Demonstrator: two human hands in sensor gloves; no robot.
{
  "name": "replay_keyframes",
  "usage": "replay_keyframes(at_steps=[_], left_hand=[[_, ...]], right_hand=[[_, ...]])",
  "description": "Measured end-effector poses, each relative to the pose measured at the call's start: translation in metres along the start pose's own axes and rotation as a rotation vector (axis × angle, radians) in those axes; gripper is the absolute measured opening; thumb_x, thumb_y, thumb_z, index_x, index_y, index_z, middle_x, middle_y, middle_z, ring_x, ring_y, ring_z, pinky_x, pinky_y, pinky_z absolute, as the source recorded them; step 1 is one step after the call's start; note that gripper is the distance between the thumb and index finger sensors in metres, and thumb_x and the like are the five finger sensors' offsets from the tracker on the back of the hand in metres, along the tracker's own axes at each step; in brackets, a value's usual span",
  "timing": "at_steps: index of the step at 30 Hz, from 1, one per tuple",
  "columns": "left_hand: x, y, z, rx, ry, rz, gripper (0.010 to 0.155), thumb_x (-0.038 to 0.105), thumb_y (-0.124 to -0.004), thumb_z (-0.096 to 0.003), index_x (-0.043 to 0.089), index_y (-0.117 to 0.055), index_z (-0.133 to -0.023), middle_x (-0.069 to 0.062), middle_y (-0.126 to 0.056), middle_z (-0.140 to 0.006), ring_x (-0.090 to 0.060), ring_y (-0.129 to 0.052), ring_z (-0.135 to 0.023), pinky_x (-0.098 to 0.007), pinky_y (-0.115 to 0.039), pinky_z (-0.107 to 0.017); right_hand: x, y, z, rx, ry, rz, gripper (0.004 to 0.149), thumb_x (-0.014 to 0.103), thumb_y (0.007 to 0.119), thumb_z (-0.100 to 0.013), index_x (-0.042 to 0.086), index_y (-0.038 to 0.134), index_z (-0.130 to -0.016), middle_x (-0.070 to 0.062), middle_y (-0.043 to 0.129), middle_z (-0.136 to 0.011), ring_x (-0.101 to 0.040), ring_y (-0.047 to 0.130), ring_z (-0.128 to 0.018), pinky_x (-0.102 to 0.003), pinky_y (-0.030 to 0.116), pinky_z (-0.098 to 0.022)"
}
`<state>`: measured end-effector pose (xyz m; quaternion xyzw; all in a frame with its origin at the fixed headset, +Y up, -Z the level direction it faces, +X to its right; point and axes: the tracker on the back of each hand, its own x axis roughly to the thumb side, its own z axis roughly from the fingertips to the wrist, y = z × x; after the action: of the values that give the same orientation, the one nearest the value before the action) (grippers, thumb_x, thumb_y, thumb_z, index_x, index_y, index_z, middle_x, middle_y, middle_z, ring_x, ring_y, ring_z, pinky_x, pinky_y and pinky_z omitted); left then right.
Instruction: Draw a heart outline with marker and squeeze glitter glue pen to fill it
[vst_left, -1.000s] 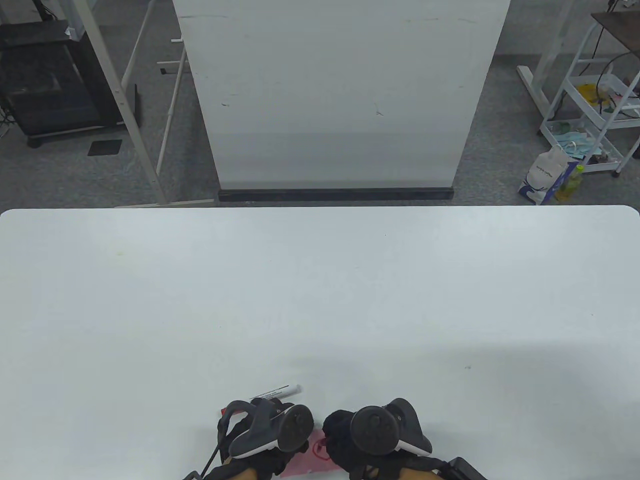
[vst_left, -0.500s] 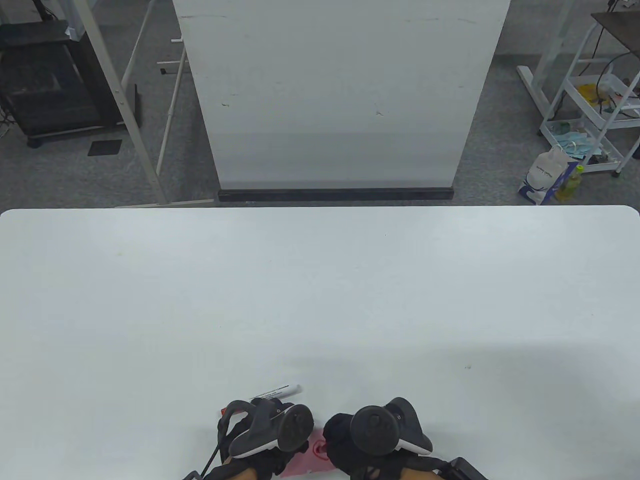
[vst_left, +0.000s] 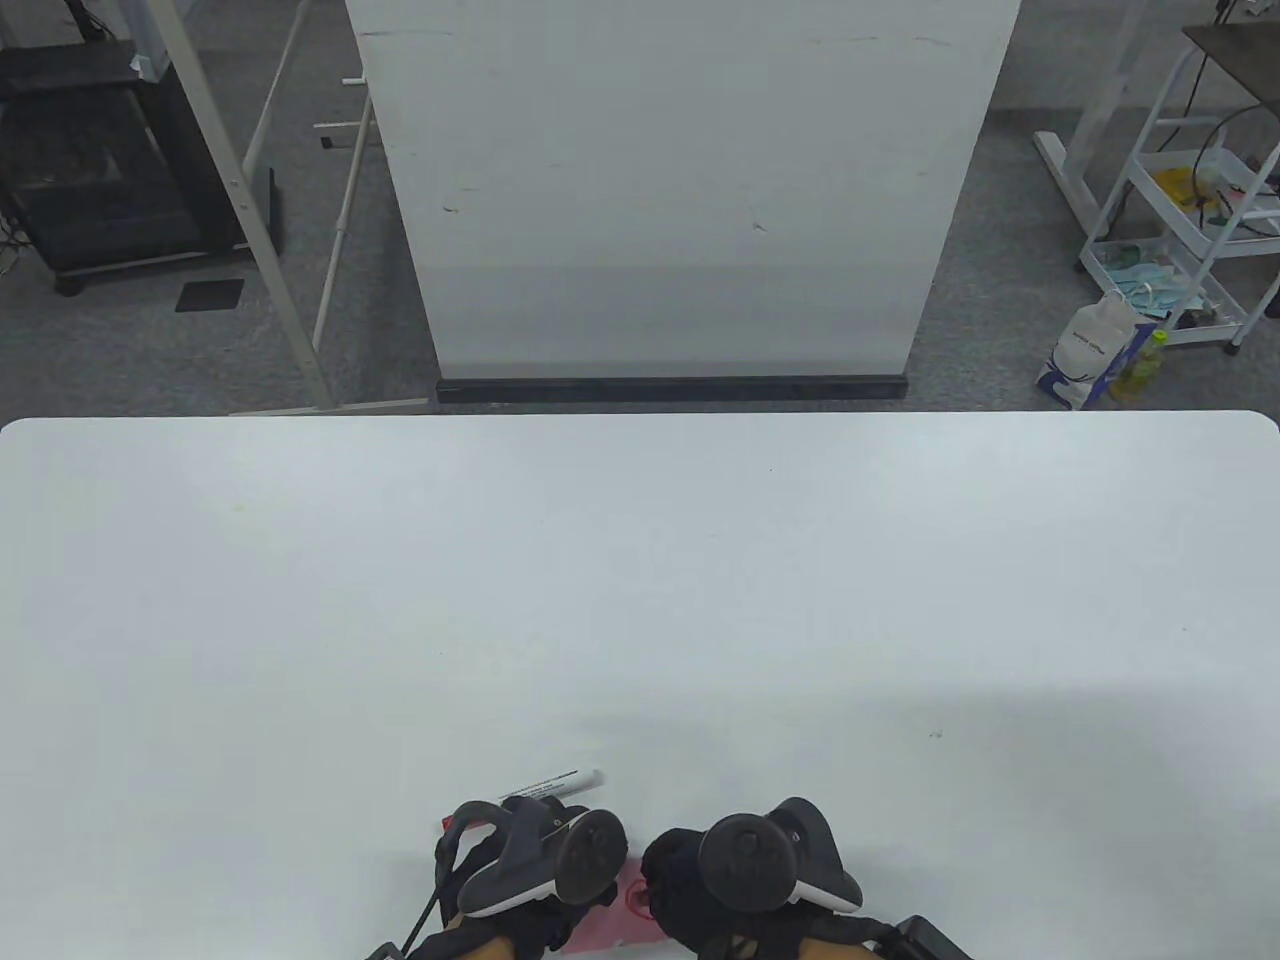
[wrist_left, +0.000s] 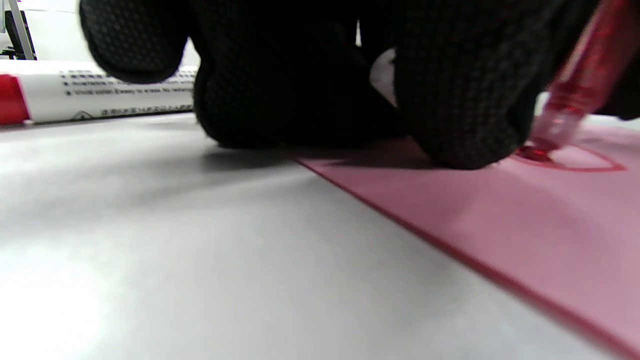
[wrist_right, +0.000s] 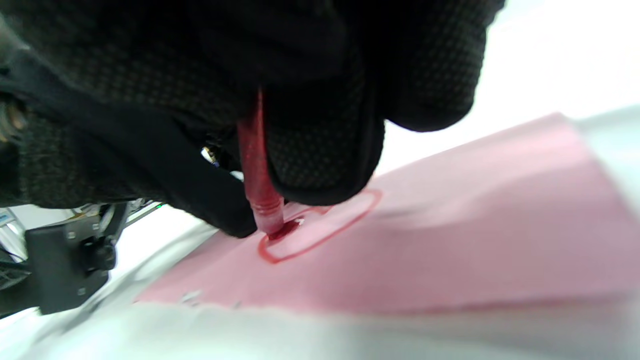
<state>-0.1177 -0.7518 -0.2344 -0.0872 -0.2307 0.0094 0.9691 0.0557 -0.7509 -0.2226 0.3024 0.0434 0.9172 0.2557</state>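
A pink paper sheet (vst_left: 628, 918) lies at the table's near edge, with a red heart outline (wrist_right: 327, 226) drawn on it. My right hand (vst_left: 672, 872) pinches a red glitter glue pen (wrist_right: 256, 170) nearly upright. The pen's tip touches the paper inside the heart, where a small dark red blob sits. My left hand (vst_left: 540, 868) rests beside it, its gloved fingertips (wrist_left: 465, 130) pressing down on the paper's edge. A white marker (vst_left: 556, 783) with a red cap (wrist_left: 11, 99) lies on the table just beyond my left hand, held by neither hand.
The white table (vst_left: 640, 600) stretches far ahead and to both sides. Behind it stand a white panel (vst_left: 680, 190), a metal frame (vst_left: 250, 200) and a wire cart (vst_left: 1190, 230) on the floor.
My right hand has edged very slightly to the left with the glue pen on the paper. The left hand, the paper and the marker stay where they were.
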Motion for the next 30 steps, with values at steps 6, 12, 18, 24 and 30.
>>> replay_keyframes(at_steps=[6,12,18,24,30], left_hand=[[0.0001,-0.0001,-0.0001,-0.002,0.000,0.000,0.047,0.045,-0.095,-0.0366,0.030,-0.090,-0.081,-0.001,-0.098,-0.073,-0.026,-0.099,-0.060,-0.060,-0.073,-0.062],[0.0000,-0.0003,0.0000,-0.001,0.000,-0.001,0.047,0.045,-0.095,-0.0366,0.030,-0.090,-0.081,-0.001,-0.098,-0.073,-0.026,-0.099,-0.060,-0.060,-0.073,-0.062],[0.0005,-0.0002,0.0000,-0.002,0.003,-0.005,0.047,0.045,-0.095,-0.0365,0.030,-0.090,-0.080,-0.001,-0.099,-0.073,-0.026,-0.099,-0.060,-0.060,-0.073,-0.062],[0.0006,-0.0004,-0.0001,0.000,0.003,-0.007,0.047,0.045,-0.094,-0.0367,0.030,-0.090,-0.080,-0.001,-0.098,-0.073,-0.026,-0.099,-0.060,-0.060,-0.073,-0.062],[0.0009,-0.0004,-0.0001,-0.003,0.004,-0.008,0.047,0.045,-0.094,-0.0366,0.030,-0.090,-0.080,-0.001,-0.098,-0.073,-0.026,-0.099,-0.060,-0.060,-0.073,-0.062]], right_hand=[[-0.0003,-0.0021,0.0018,0.045,-0.004,-0.026,0.033,0.033,0.095,-0.036,0.003,0.088,-0.025,-0.011,0.102,-0.068,-0.015,0.113,-0.038,-0.034,0.094,-0.038],[0.0007,-0.0013,0.0011,-0.006,0.005,0.022,0.032,0.033,0.094,-0.037,0.003,0.088,-0.027,-0.011,0.101,-0.070,-0.014,0.113,-0.040,-0.034,0.093,-0.040],[0.0003,-0.0022,0.0031,0.063,-0.020,-0.018,0.033,0.033,0.095,-0.036,0.003,0.087,-0.025,-0.011,0.102,-0.068,-0.014,0.113,-0.037,-0.034,0.094,-0.038],[0.0005,-0.0038,0.0022,-0.011,-0.009,0.066,0.032,0.032,0.094,-0.037,0.003,0.087,-0.026,-0.011,0.101,-0.069,-0.015,0.113,-0.039,-0.034,0.094,-0.039],[0.0010,-0.0026,0.0027,0.057,-0.031,0.002,0.033,0.033,0.095,-0.036,0.003,0.087,-0.025,-0.010,0.102,-0.068,-0.014,0.113,-0.037,-0.034,0.094,-0.038]])
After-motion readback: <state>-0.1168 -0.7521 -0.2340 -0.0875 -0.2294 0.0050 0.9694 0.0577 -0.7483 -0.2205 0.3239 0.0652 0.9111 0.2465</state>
